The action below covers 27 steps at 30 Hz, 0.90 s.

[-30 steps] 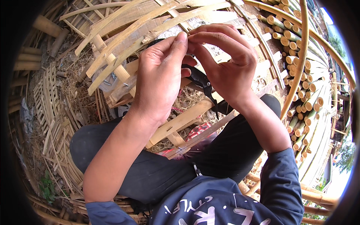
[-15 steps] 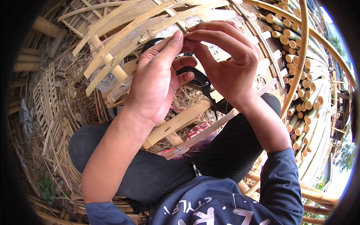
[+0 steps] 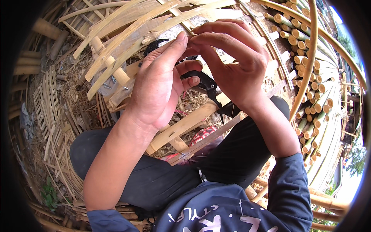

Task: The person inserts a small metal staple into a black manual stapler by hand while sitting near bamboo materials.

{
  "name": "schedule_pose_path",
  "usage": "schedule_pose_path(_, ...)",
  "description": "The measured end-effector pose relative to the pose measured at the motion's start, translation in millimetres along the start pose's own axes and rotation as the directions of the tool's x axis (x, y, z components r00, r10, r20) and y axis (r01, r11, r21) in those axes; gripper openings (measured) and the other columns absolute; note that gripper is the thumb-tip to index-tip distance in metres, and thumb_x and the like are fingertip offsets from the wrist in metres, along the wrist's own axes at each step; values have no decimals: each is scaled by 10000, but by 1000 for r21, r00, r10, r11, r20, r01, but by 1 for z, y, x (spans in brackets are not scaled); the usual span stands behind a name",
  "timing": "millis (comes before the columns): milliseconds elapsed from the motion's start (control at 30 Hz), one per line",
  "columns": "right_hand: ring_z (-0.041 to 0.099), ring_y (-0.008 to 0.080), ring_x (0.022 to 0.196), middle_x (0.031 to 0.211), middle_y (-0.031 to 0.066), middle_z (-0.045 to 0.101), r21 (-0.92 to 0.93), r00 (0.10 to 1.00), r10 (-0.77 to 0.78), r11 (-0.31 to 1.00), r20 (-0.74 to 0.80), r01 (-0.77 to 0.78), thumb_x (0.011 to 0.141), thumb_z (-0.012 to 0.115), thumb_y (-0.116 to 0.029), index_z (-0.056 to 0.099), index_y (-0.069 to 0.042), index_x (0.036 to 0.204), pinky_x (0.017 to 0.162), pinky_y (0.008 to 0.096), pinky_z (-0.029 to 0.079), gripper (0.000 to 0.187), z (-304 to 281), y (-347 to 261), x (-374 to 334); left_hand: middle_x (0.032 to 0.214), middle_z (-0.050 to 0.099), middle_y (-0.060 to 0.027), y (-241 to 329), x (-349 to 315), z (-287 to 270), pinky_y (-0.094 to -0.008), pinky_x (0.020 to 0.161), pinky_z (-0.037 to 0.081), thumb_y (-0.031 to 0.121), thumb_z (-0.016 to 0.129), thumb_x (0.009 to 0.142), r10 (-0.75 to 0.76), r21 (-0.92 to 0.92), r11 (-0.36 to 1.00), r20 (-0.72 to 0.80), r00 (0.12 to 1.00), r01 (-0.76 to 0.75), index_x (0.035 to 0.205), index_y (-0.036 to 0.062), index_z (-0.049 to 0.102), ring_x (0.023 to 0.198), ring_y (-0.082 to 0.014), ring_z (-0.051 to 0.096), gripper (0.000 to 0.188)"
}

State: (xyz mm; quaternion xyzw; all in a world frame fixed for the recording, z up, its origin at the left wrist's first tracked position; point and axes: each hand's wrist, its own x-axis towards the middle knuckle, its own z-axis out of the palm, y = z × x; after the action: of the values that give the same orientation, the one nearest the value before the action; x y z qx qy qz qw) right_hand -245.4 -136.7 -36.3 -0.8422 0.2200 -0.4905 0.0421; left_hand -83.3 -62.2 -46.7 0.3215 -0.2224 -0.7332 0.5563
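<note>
Both hands are raised close together in front of me, their fingertips meeting over the bamboo slats (image 3: 185,123). On my left hand (image 3: 156,85) the thumb and index finger press together, with the other fingers curled. My right hand (image 3: 235,58) pinches thumb to fingertips against the left fingertips, its fingers bent. Whatever lies between the fingertips is too small or hidden to make out. Just beyond and below the hands sits a black curved tool (image 3: 208,84) with a metal rivet and a pointed end, partly covered by my left fingers. Another black curved part (image 3: 154,45) shows behind my left hand.
A clear plastic container (image 3: 108,86) with nails sits left of the hands among split bamboo strips (image 3: 116,50). Cut bamboo poles (image 3: 313,92) are stacked at the right, behind an upright curved pole (image 3: 309,50). A red checked cloth (image 3: 205,133) lies beneath the slats by my crossed legs.
My left hand has shifted very slightly left, and the right fingertips have tilted a little. Both hands still meet at the fingertips.
</note>
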Motion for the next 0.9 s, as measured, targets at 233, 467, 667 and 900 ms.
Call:
schedule_pose_path(233, 711, 250, 952, 1004, 56, 767, -31, 998, 14, 999, 55, -12, 723, 829, 40, 790, -78, 946, 802, 353, 578, 255, -2, -2, 2, 1140, 650, 21, 1, 0, 0, -301, 794, 481, 412, 626, 1048, -6, 27, 1000, -23, 1000, 6, 1313, 188, 603, 987, -104, 596, 348)
schedule_pose_path(467, 699, 253, 935, 984, 39, 761, -31, 999, -14, 999, 41, 15, 685, 818, 55, 767, -79, 922, 803, 350, 576, 277, 1, 2, 1, 1135, 656, 16, 2, -1, 3, -306, 804, 479, 422, 608, 1055, 8, 80, 997, -63, 998, -3, 1295, 181, 610, 959, -106, 601, 340)
schedule_pose_path(667, 704, 257, 928, 991, 51, 763, 1, 997, 45, 999, 69, -45, 738, 820, 40, 762, -66, 926, 806, 347, 570, 224, -1, 5, -3, 1130, 669, 8, -1, 2, 3, -312, 818, 464, 454, 541, 1071, -17, 62, 998, -67, 998, 21, 1274, 144, 622, 969, -112, 589, 380)
schedule_pose_path(900, 738, 251, 953, 1005, 78, 769, 162, 963, 233, 954, 135, -253, 823, 797, 11, 755, -49, 945, 853, 351, 568, 142, 0, 13, -11, 1121, 706, -2, -6, 7, 3, -276, 783, 478, 445, 529, 1077, -1, 46, 999, -91, 996, 6, 1169, 93, 698, 907, -98, 628, 401)
